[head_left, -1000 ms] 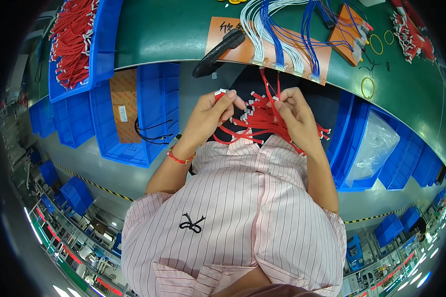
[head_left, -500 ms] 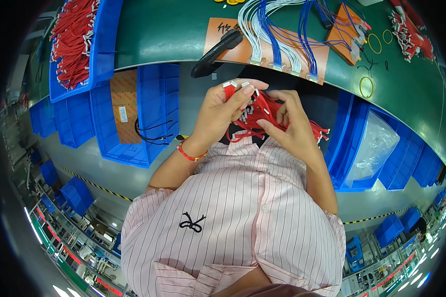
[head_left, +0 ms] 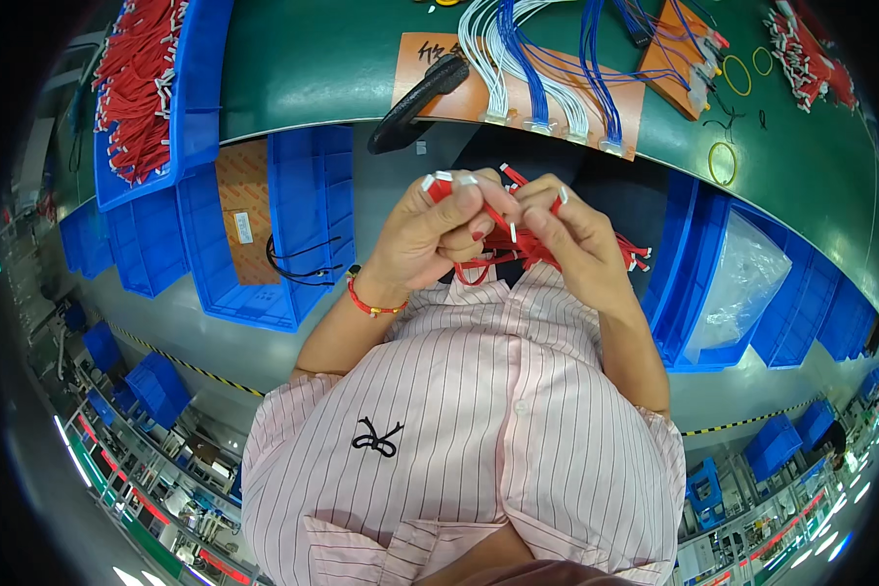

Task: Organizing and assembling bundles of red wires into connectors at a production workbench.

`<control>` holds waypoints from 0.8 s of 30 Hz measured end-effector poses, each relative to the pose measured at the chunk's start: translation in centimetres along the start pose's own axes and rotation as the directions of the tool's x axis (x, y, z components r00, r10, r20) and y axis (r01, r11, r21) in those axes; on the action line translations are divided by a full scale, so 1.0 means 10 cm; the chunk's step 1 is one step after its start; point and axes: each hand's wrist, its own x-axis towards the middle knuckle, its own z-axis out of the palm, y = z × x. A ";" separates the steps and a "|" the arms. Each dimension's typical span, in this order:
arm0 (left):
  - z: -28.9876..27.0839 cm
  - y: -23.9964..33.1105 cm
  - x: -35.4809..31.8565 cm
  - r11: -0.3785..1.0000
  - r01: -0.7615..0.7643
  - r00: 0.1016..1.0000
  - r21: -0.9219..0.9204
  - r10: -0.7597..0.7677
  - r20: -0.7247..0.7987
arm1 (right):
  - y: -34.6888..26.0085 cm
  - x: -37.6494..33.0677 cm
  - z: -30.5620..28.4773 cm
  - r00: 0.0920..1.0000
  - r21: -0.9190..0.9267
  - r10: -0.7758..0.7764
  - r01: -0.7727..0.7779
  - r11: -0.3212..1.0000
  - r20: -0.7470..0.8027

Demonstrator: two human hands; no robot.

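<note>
My left hand (head_left: 418, 237) pinches several short red cables (head_left: 439, 187), their white connectors sticking out above the thumb and fingertips. Close beside it, my right hand (head_left: 588, 251) is closed with thumb against fingers on a red cable, and a white connector shows at its fingertips. Another red cable with a white end slants down between the two hands. Below and behind them, a bundle of loose red cables (head_left: 633, 254) with white connectors lies over my lap, partly hidden by the hands.
Ahead is a green-topped workbench (head_left: 303, 73) with an orange board (head_left: 425, 83), white and blue cables (head_left: 532, 78), a black handle-like object (head_left: 415, 107) and yellow rings (head_left: 722, 163). A blue bin (head_left: 197, 88) of red cables sits left. More blue bins (head_left: 308, 210) stand below the bench.
My right hand has moved up and left, closing its fingers on a cable beside the left hand. The left hand shifts slightly, still holding its cables.
</note>
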 end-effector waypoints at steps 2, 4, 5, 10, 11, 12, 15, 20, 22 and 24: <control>-0.03 0.05 -0.01 0.994 -0.075 0.997 -0.080 0.077 0.021 | 0.00 0.01 -0.01 0.993 -0.034 0.025 -0.029 0.999 -0.117; -0.11 0.14 -0.07 0.963 -0.151 0.980 -0.222 0.174 0.092 | -0.01 -0.01 -0.08 0.956 -0.124 0.052 -0.091 0.988 -0.290; -0.16 0.18 -0.10 0.939 -0.176 0.969 -0.296 0.219 0.117 | 0.01 -0.03 -0.16 0.941 -0.117 0.054 -0.098 0.988 -0.334; -0.23 0.27 -0.14 0.983 -0.179 0.979 -0.045 0.183 0.095 | -0.01 -0.13 -0.24 0.967 0.130 0.145 -0.119 0.984 -0.210; -0.16 0.24 -0.13 0.989 -0.137 0.990 0.046 0.135 0.039 | -0.01 -0.12 -0.17 0.974 0.131 0.152 -0.131 0.983 -0.168; -0.09 0.21 -0.09 0.992 -0.106 0.994 0.066 0.105 0.018 | -0.08 -0.12 -0.09 0.970 0.189 0.217 -0.194 0.963 -0.111; 0.07 0.15 -0.03 0.976 -0.009 0.988 0.219 0.042 -0.147 | -0.16 -0.10 0.04 0.962 0.223 0.266 -0.272 0.936 0.059; 0.26 0.10 0.06 0.958 0.059 0.935 0.281 0.046 -0.352 | -0.18 -0.11 0.01 0.947 0.218 0.321 -0.312 0.925 -0.007; 0.27 0.06 0.09 0.950 0.056 0.936 0.308 0.057 -0.348 | -0.18 -0.10 0.05 0.957 0.117 0.231 -0.213 0.970 -0.173; 0.32 0.03 0.11 0.932 0.062 0.936 0.357 0.070 -0.344 | -0.09 -0.09 0.15 0.954 -0.099 0.038 -0.071 0.993 -0.297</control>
